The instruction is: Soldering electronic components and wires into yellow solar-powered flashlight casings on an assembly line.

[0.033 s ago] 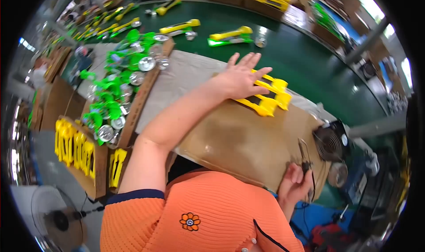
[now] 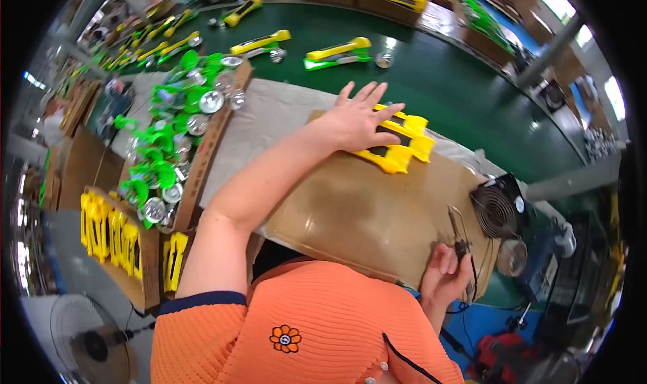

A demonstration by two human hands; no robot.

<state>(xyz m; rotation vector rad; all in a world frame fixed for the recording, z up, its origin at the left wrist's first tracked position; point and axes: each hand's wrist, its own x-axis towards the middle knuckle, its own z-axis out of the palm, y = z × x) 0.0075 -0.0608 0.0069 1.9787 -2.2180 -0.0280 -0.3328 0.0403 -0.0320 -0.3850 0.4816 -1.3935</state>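
My left hand [image 2: 358, 122] stretches across the brown work board with its fingers spread. Its palm and thumb lie over several yellow plastic parts [image 2: 397, 156] placed side by side at the board's far edge; their near ends are partly hidden under the hand. Low on the right, my right hand [image 2: 445, 274] has its fingers curled around the dark handle of a soldering iron [image 2: 461, 246]. The iron's thin metal end points away from me, and a black cord hangs down beside the hand.
A cardboard box [image 2: 202, 165] of green parts and clear reflectors stands left, beside a box of yellow parts [image 2: 113, 232]. Across the far side runs a green conveyor [image 2: 438, 67] bearing yellow-and-green pieces. A small black fan [image 2: 497, 209] sits right of the brown board [image 2: 337, 222].
The whole view has shifted slightly left. Both hands keep nearly the same places over the board, the left still spread on the yellow parts.
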